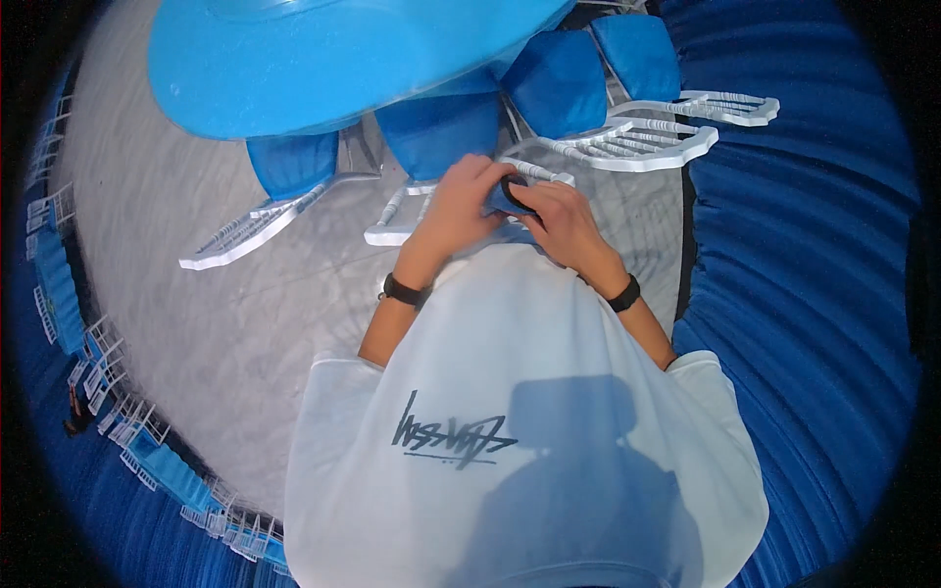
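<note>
Close together in front of my white shirt, both hands hold a small dark object with a rounded black edge (517, 193) and a bluish part. My fingers cover much of it, so its kind is not clear. My left hand (463, 208) is closed on its left side, fingers bent over the top. From the other side my right hand (566, 221) grips it, with the thumb near the black edge. Just beyond the hands stands a white chair (390, 235) with a blue seat (441, 132).
A round table with a light blue cover (333, 73) stands ahead. More white chairs (642, 147) surround it on grey ground. Blue draped fabric (794, 284) hangs along the right. Rows of blue-covered tables (172, 470) and chairs line the far left, near another person (75, 412).
</note>
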The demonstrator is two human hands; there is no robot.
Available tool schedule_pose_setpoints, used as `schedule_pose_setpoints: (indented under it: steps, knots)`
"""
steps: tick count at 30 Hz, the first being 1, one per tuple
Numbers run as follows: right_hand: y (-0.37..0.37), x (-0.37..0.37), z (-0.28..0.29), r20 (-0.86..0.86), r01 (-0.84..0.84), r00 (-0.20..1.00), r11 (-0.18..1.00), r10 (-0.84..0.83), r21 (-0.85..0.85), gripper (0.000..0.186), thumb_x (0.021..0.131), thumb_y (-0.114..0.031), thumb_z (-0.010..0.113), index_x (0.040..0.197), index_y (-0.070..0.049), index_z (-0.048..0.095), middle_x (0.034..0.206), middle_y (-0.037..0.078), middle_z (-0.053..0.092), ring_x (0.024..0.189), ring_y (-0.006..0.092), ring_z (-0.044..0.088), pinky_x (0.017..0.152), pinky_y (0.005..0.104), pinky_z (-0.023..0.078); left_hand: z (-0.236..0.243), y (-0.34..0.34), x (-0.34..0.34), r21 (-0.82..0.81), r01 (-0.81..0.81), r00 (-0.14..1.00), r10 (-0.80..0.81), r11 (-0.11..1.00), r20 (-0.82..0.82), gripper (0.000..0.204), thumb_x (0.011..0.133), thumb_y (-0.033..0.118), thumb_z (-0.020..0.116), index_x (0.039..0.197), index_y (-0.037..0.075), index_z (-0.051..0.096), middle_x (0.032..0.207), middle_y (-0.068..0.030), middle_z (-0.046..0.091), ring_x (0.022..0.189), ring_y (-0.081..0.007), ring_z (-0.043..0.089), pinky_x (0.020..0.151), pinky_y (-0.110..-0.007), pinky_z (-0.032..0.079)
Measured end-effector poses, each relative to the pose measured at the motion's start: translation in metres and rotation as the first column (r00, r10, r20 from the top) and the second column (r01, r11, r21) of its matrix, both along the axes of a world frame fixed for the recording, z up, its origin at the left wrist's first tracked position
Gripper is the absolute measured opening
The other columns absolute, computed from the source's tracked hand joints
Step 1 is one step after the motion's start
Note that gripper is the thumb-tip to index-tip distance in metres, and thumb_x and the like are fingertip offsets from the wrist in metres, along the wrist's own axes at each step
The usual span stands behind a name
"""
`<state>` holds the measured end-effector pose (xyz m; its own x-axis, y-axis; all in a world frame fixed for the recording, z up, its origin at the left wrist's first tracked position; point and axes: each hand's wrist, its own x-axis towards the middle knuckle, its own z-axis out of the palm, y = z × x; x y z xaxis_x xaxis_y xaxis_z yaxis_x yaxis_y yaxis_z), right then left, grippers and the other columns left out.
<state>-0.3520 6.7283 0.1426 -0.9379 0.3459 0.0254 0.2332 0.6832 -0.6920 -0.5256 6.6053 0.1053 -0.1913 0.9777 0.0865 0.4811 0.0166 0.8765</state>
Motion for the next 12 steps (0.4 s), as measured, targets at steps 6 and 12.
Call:
schedule_pose_setpoints:
  steps: [6, 12]
  knots:
    - [0.023, 0.006, -0.002, 0.081, -0.107, 0.991, 0.993, 0.103, 0.049, 0.048, 0.085, -0.005, 0.071, 0.133, -0.014, 0.070, 0.086, 0.012, 0.063, 0.086, 0.0339, 0.064, 0.079, 0.0481, 0.049, -0.005, -0.001, 0.011, -0.053, -0.148, 0.986, 0.144, 0.988, -0.083, 0.052, 0.061, 0.005, 0.084, 0.106, 0.002, 0.058, 0.107, -0.0149, 0.056, 0.107, -0.0396, 0.055, 0.090, -0.046, 0.047]
    - [0.047, 0.007, -0.003, 0.053, -0.182, 0.982, 0.981, 0.179, 0.061, 0.064, 0.085, -0.003, 0.071, 0.146, -0.022, 0.063, 0.088, 0.009, 0.062, 0.092, 0.0327, 0.062, 0.087, 0.0495, 0.046, -0.016, 0.005, 0.032, -0.017, -0.280, 0.959, 0.278, 0.960, -0.054, 0.049, 0.063, 0.004, 0.073, 0.109, 0.003, 0.057, 0.125, -0.0173, 0.058, 0.120, -0.0407, 0.055, 0.104, -0.048, 0.045]
